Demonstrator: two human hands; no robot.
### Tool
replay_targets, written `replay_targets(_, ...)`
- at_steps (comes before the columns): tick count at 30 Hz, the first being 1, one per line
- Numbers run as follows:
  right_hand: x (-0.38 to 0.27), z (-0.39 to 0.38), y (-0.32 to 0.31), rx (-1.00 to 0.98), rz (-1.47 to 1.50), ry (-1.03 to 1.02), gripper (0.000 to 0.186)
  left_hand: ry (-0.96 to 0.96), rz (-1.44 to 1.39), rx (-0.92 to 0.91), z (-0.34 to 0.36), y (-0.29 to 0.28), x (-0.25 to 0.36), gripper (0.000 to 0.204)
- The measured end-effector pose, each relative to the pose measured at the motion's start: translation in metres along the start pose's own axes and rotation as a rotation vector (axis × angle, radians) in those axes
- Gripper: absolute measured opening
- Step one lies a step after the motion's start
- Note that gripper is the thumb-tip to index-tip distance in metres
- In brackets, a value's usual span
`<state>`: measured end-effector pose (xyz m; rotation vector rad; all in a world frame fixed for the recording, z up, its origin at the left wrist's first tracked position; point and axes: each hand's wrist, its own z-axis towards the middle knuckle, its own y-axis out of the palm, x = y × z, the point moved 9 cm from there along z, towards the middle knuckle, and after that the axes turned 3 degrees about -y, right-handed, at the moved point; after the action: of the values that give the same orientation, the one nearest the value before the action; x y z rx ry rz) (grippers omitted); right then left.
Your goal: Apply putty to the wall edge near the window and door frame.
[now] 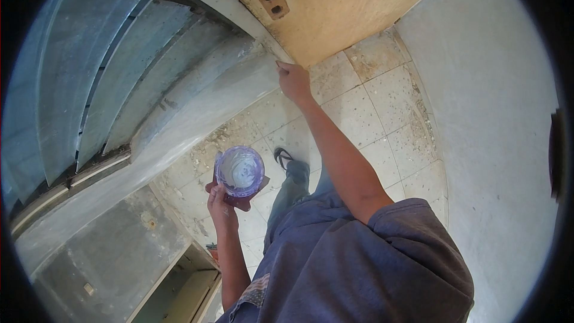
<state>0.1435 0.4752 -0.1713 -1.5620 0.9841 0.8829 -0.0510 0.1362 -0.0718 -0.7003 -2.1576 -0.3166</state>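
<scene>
My left hand (222, 208) is closed round the near side of a round purple tub (260, 180), with the thumb up at its rim. White paste (242, 170) coats the inside of the tub and smears its rim. A dark red flat piece (240, 203) sticks out from under the tub; its kind is hard to make out. Stretched far forward, my right hand (295, 84) is closed at the pale edge strip (272, 43) beside a tan panel (353, 0). Whatever its fingers hold, if anything, is hidden.
Glass louvre slats (89, 54) fill the left, above a grey-white wall (197, 113). Debris lies on the floor tiles (359, 110). A pale wall (490, 113) stands at the right. An opening with a wooden frame (200, 296) is at the lower left.
</scene>
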Motion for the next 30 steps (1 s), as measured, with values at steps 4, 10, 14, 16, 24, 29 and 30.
replay_targets(4, 0.019, -0.018, -0.004, -0.006, 0.100, 0.087, 0.025, -0.001, 0.002, 0.012, -0.002, 0.002, 0.004, 0.010)
replay_targets(10, 0.011, -0.015, 0.006, 0.129, 0.224, 0.044, 0.030, -0.006, 0.031, 0.012, -0.003, 0.005, 0.009, 0.012)
replay_targets(14, 0.001, -0.031, 0.034, 0.135, 0.630, 0.261, 0.034, -0.015, 0.027, 0.034, -0.001, -0.008, 0.008, 0.011)
replay_targets(16, -0.001, -0.036, 0.047, 0.159, 0.730, 0.300, 0.037, -0.025, 0.039, 0.033, 0.001, -0.015, 0.007, 0.011)
replay_targets(24, -0.004, -0.033, 0.080, 0.293, 0.832, 0.291, 0.042, -0.022, 0.057, 0.007, 0.011, -0.048, 0.014, 0.011)
replay_targets(29, -0.015, -0.041, 0.099, 0.334, 0.896, 0.309, 0.042, -0.011, 0.072, 0.026, 0.019, -0.077, 0.019, 0.011)
replay_targets(30, -0.013, -0.042, 0.104, 0.356, 0.959, 0.308, 0.042, -0.002, 0.078, 0.029, 0.022, -0.082, 0.020, 0.011)
